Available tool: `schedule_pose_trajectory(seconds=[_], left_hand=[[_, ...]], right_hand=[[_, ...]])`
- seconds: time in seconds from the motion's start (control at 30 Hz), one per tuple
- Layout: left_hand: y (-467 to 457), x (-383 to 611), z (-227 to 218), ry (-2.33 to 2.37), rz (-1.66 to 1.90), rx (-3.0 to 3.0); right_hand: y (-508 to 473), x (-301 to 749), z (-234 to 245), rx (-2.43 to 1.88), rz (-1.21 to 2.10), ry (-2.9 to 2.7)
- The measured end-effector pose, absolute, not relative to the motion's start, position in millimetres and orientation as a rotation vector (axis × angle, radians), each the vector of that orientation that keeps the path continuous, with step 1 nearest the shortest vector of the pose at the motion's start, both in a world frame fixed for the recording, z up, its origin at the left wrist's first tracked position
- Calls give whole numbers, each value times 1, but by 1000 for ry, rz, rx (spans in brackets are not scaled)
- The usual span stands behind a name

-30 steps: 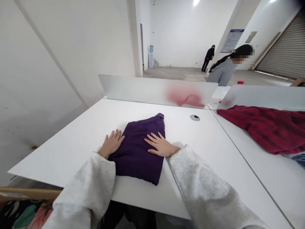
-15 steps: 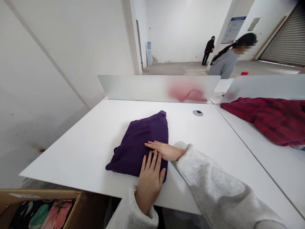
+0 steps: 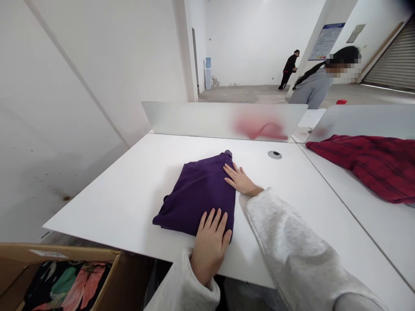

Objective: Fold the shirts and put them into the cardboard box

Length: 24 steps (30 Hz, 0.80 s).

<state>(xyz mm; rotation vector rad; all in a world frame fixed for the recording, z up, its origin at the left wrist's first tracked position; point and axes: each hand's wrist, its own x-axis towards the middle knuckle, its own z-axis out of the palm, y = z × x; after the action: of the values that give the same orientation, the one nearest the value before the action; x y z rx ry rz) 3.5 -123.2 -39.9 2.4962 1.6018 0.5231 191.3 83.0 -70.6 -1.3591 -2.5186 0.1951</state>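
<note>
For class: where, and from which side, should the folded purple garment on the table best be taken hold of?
Take the garment by its near edge, from the near side, where the left hand rests. It lies flat and low, so a hand could likely slide under that soft edge.

Free: bare white tabletop (image 3: 106,207) left of folded purple garment (image 3: 197,194), plus strip beyond it up to frosted divider (image 3: 194,119), blocking far edge. Right of R hand (image 3: 241,180), open surface to seam w/ next table (image 3: 389,229); red plaid cloth (image 3: 363,166) on it. Cardboard box (image 3: 65,255) below near edge.
</note>
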Motion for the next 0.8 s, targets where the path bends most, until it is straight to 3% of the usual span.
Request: schedule_pose_trajectory(seconds=[0.17, 0.37, 0.6, 0.8], left_hand=[[-117, -54, 17, 1000, 137, 2393], [-44, -95, 77, 1517, 318, 2272], [78, -95, 11, 2042, 348, 1935], [102, -77, -41, 2080, 524, 1862]], right_hand=[[91, 197, -80, -1378, 310, -2140], [94, 189, -88, -1648, 317, -1947], [83, 180, -88, -1616, 185, -2050], [81, 180, -76, -1351, 560, -1876]])
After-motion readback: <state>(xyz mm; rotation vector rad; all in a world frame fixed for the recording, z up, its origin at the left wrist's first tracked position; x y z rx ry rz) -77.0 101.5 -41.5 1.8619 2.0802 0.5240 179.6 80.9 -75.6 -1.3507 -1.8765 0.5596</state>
